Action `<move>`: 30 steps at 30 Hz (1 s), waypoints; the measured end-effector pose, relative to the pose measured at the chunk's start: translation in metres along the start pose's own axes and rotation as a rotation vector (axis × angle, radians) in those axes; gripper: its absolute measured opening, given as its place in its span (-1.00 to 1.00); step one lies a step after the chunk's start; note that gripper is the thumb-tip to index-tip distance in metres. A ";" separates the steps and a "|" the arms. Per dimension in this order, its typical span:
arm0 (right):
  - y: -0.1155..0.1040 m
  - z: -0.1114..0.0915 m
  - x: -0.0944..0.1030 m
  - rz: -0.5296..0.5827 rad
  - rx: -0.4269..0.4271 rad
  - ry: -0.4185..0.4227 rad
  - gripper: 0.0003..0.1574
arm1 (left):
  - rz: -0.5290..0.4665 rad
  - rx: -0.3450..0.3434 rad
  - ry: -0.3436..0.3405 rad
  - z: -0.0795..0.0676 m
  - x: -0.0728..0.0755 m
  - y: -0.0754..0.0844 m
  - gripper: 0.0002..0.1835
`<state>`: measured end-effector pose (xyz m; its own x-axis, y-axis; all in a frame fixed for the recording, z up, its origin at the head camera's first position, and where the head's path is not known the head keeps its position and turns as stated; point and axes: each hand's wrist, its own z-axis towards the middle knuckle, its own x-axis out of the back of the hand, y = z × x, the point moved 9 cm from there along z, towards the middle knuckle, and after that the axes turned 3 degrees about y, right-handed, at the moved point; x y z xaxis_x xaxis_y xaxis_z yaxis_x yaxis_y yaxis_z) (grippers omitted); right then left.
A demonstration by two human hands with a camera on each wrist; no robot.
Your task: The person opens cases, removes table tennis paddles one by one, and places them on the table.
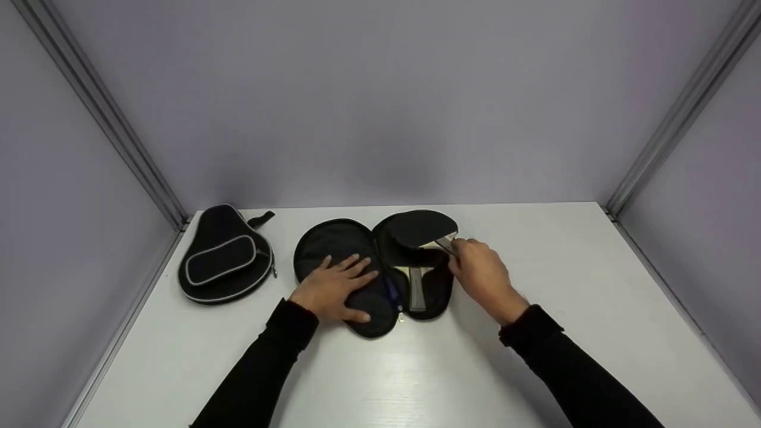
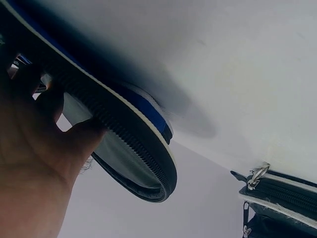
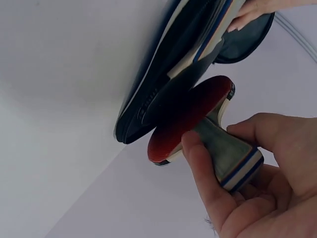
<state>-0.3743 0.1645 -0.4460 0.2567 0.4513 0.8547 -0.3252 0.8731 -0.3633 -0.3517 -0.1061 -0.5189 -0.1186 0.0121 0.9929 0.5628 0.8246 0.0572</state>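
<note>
An unzipped black table tennis paddle case lies spread on the table, its two halves side by side. My left hand rests with spread fingers on the inside of the left half. In my right hand, the handle of a table tennis paddle is gripped; its blade is tilted above the right half. That blade is black on top, and the right wrist view shows its red underside. A second paddle lies in the right half, handle toward me, its blade partly hidden by the held one.
Another black paddle case with light piping and a small front pocket lies at the table's left. The white table is bounded by grey panels at the back and both sides.
</note>
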 end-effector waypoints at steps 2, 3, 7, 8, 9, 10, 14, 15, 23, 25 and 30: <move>0.002 0.002 0.006 0.004 0.017 0.028 -0.88 | -0.006 0.001 0.003 -0.001 0.001 0.000 0.06; 0.003 0.002 0.008 0.004 0.024 0.042 -0.87 | -0.007 0.002 0.002 -0.001 0.001 0.000 0.06; 0.011 0.003 0.016 0.014 0.034 0.080 -0.90 | -0.008 0.006 0.002 -0.002 0.002 -0.001 0.05; 0.014 0.003 0.018 0.016 0.034 0.088 -0.92 | -0.008 0.007 0.003 -0.002 0.001 -0.001 0.05; 0.016 0.003 0.020 0.019 0.033 0.094 -0.93 | -0.007 0.007 0.004 -0.002 0.001 -0.001 0.05; 0.019 0.003 0.022 0.024 0.032 0.099 -0.94 | -0.008 0.008 0.005 -0.002 0.001 -0.001 0.05; 0.033 0.004 0.029 0.039 0.010 0.120 -0.94 | -0.008 0.006 0.007 -0.001 0.000 -0.001 0.05; 0.036 0.004 0.030 0.040 0.004 0.125 -0.92 | -0.008 0.005 0.008 -0.001 0.000 -0.001 0.06; 0.069 0.006 0.045 0.041 -0.054 0.189 -0.87 | -0.009 -0.004 0.004 -0.001 0.001 -0.001 0.06; 0.078 0.005 0.048 0.041 -0.072 0.197 -0.82 | -0.012 -0.005 0.001 -0.001 0.001 -0.001 0.06; 0.102 0.003 0.056 0.035 -0.119 0.195 -0.64 | -0.019 -0.006 -0.003 -0.001 0.000 -0.002 0.05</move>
<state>-0.3961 0.2782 -0.4343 0.4222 0.4990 0.7568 -0.2307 0.8665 -0.4427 -0.3518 -0.1085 -0.5186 -0.1321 -0.0020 0.9912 0.5653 0.8213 0.0770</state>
